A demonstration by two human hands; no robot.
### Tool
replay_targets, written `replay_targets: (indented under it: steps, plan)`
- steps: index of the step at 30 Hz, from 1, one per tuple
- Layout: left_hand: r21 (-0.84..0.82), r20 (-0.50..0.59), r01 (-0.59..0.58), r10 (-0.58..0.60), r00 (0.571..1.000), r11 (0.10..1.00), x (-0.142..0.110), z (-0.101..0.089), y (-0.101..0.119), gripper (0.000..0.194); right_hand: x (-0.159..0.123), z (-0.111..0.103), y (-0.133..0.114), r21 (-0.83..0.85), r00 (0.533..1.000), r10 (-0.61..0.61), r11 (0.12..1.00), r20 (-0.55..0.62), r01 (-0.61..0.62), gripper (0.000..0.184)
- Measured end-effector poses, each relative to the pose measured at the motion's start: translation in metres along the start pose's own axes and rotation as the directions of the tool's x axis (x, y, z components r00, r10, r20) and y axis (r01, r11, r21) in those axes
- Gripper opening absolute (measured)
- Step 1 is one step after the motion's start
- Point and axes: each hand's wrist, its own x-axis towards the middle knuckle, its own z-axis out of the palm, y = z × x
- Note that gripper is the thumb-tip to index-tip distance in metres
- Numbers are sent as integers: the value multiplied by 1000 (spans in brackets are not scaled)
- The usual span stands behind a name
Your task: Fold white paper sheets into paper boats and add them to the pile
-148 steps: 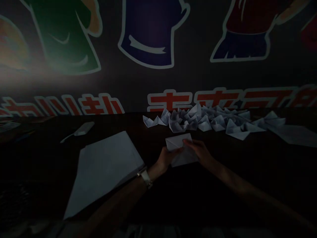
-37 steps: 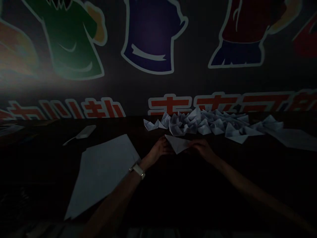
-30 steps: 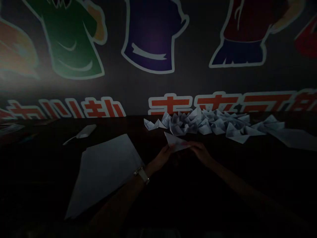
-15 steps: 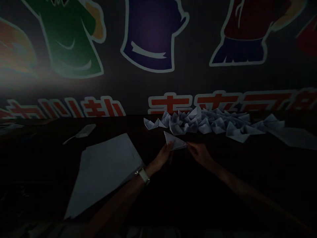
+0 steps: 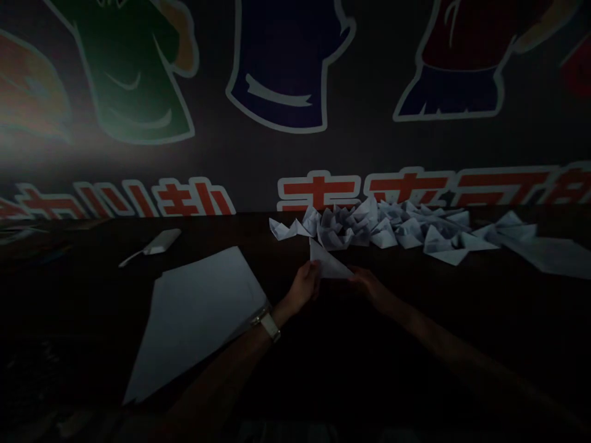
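Dark tabletop point(image 5: 92, 295): left hand point(image 5: 302, 289) and right hand point(image 5: 369, 288) pinch a folded paper triangle point(image 5: 327, 261) by its edges, just beside the heap of paper boats point(image 5: 369, 227). A loosened pinch could drop it there, crushing boats.

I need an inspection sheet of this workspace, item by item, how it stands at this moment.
Surface: dark table.
Job's things: folded paper; paper boats piled behind it.
Clutter: large white paper sheet; small white handled tool.
Hands: left hand and right hand hold the folded paper's ends; wristwatch on the left wrist.
Cables: nothing seen.
Surroundings: wall mural of cartoon shirts, with red lettering.
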Motion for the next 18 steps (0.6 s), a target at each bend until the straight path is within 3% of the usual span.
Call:
replay_targets:
  steps: [4, 7, 12, 18]
  plan:
    - [98, 133, -13, -1, 991, 995, -4, 2, -3, 44, -2, 1, -5, -180, 996, -21, 984, -92, 4, 39]
    - [143, 214, -32, 1, 977, 989, -7, 3, -6, 42, 0, 0, -4, -332, 980, -113, 942, -162, 53, 38]
    - [186, 187, -47, 12, 982, 981, -13, 3, 0, 44, 5, -6, 3, -511, 949, -264, 847, -171, 144, 38]
    - [150, 200, -104, 73, 977, 983, -22, 11, 19, 37, 2, -1, 4, -579, 911, -354, 796, -210, 176, 38]
